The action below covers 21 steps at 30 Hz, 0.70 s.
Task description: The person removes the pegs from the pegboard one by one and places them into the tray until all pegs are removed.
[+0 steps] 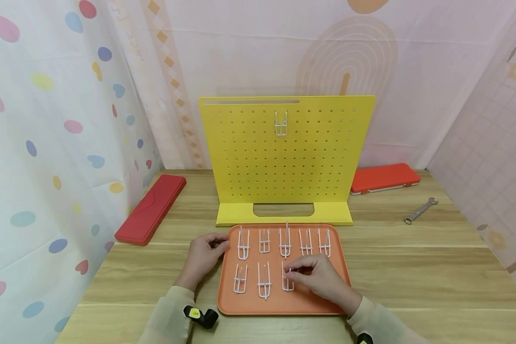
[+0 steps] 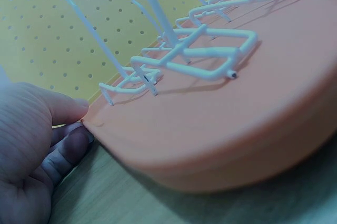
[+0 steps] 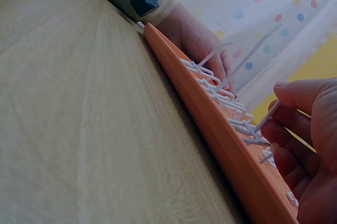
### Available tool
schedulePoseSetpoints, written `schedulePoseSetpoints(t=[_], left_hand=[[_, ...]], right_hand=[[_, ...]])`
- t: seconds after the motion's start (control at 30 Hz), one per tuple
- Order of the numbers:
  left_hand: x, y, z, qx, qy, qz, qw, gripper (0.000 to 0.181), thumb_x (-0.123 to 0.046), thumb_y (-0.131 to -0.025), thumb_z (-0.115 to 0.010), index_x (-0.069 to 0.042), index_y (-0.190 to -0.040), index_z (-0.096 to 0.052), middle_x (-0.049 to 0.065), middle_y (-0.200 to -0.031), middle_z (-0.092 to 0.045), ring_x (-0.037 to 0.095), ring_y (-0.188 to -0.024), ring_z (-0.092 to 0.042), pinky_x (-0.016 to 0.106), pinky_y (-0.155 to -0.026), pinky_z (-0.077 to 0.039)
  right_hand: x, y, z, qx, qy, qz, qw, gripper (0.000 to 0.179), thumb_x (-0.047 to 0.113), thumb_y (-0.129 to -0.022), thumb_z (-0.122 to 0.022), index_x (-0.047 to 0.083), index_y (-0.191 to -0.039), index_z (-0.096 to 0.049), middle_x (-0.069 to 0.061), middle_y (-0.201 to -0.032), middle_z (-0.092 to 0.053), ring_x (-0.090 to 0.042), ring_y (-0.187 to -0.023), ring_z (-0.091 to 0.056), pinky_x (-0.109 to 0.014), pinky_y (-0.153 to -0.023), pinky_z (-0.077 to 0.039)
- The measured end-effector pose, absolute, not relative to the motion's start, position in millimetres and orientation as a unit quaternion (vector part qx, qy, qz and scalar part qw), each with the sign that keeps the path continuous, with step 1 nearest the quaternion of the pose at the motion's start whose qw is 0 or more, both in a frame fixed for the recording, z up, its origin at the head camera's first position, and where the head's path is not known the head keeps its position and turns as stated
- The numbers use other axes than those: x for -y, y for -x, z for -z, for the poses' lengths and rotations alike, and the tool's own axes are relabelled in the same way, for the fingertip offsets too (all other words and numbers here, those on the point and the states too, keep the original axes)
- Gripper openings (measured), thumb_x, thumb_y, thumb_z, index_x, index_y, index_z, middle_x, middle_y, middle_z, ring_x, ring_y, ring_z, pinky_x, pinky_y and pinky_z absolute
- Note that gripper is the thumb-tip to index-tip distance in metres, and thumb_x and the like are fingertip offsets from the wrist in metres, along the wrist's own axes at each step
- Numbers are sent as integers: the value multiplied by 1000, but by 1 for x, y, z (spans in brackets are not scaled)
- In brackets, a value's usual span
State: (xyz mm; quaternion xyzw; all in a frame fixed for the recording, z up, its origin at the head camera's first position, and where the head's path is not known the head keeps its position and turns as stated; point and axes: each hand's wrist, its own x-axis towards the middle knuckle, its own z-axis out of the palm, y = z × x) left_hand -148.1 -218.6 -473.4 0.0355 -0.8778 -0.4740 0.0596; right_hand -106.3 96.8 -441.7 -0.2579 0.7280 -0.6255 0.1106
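Observation:
My right hand (image 1: 320, 278) is over the front row of an orange tray (image 1: 253, 307), thumb and fingertips pinching the upright prong of a white wire pegboard hook (image 1: 287, 289). In the right wrist view that prong (image 3: 267, 114) rises between thumb and finger, and the hook's base is low at the tray. At the tray's left rim (image 2: 113, 150), my left hand (image 1: 204, 258) grips the edge, thumb on top and fingers beneath. Several more white hooks (image 1: 264, 284) lie in two rows on the tray, prongs pointing up.
Behind the tray stands a yellow pegboard (image 1: 249, 162) with one white hook (image 1: 281, 125) mounted near its top. A dark red case (image 1: 151, 210) lies at left, a brighter red case (image 1: 384, 177) at back right. A wrench (image 1: 420, 211) rests on the wooden table (image 1: 413, 272).

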Motion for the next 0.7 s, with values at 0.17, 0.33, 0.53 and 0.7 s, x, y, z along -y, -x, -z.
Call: schedulePoseSetpoints(t=[0.17,0.33,0.53,0.7], left_hand=[[219,148,473,877,-34,475,59,12,-12,-85,-74,-9,-96,-75,1,-83,-69,14,-75,-59,24,-64,-48],[219,148,472,878,-32,475,60,12,-12,-85,-74,-8,-96,-75,1,-83,-69,14,-75,-59,24,-64,-48],[218,147,472,879,-31,472,62,12,-12,-85,-74,-9,-96,-75,1,-83,-69,13,-75,-60,24,-64,-48],[218,147,472,881,-30,467,65,13,-13,-85,-74,-9,-97,-75,0,-83,-69,13,-75,-60,24,-64,-48]], right_hand=[[-97,106,440,-730,261,623,107,14,2,-86,-70,-7,-96,-72,-16,-89,-71,-12,-76,-64,-24,-64,-52],[-97,105,438,-732,258,621,107,14,2,-86,-70,-7,-96,-72,-14,-88,-71,-12,-76,-63,-25,-64,-52],[-97,105,438,-737,250,618,110,15,2,-85,-71,-7,-98,-72,-15,-89,-71,-13,-77,-64,-26,-66,-52],[-99,109,450,-736,249,621,105,18,2,-85,-71,-7,-101,-71,-22,-94,-69,-13,-80,-64,-27,-68,-53]])
